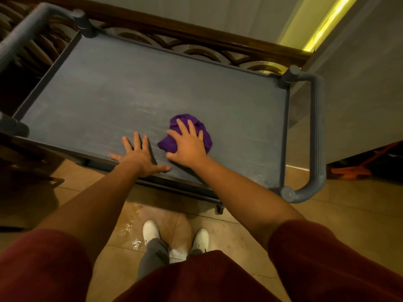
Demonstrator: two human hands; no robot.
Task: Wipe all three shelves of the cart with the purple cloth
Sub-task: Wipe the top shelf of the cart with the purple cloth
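Right hand (188, 145) flat and spread wide over the bunched cloth (189, 132), palm pressing it down, fingers not curled round it, so pinned rather than gripped. Cloth on the top shelf (122, 88), toward 5 o'clock of its surface, peeking out past the fingertips at 12 and past the hand at 3. Left hand (139, 154) just beside at 9 o'clock, empty, fingers splayed, palm braced flat on the shelf near its front edge. Faint streaks across the shelf's middle, wet beads at the 5 o'clock corner and a puddle on the floor (135, 236) by the shoes (174, 233). Top shelf apparently mid-wipe; lower two hidden beneath, state unknown. Risks from here: with only palm pressure, cloth likely to slide out from under the hand on a fast stroke; cart (316, 131) on casters liable to roll away under a hard push unless the left hand holds it; wet tile underfoot slippery when bending for the lower shelves; far corners at 11 and 1 o'clock easily missed.
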